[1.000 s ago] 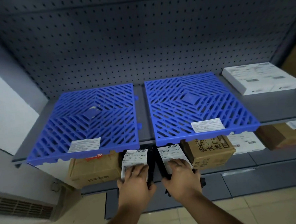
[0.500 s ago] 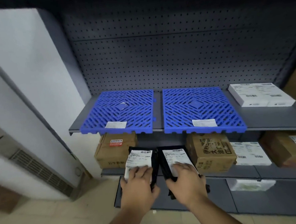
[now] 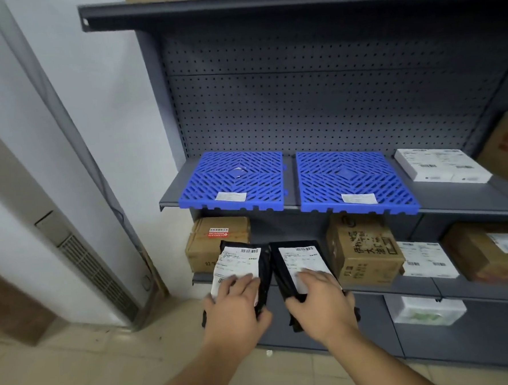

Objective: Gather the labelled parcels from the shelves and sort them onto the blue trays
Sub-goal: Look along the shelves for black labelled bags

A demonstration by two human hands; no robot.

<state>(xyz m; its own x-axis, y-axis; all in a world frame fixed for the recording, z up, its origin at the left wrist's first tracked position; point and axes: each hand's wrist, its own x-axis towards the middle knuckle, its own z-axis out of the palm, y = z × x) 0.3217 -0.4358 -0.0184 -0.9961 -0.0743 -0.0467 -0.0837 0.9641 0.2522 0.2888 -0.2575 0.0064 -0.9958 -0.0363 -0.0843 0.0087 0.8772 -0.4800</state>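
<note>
Carrying 2 labelled black parcels toward the blue trays.
My left hand (image 3: pixel 234 308) grips one parcel (image 3: pixel 239 270), my right hand (image 3: pixel 320 302) the other parcel (image 3: pixel 298 264); next, I'd match labels to the left tray (image 3: pixel 237 181) or right tray (image 3: pixel 350 180).

Grey pegboard shelving (image 3: pixel 316 108) stands against a white wall (image 3: pixel 97 83) on seemingly beige tiled floor (image 3: pixel 79 375).

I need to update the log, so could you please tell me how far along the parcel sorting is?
Nothing is sorted yet: the left blue tray and right blue tray carry only paper labels. The left hand and right hand each grip a black parcel. Other labelled parcels remain on the shelves.
</note>
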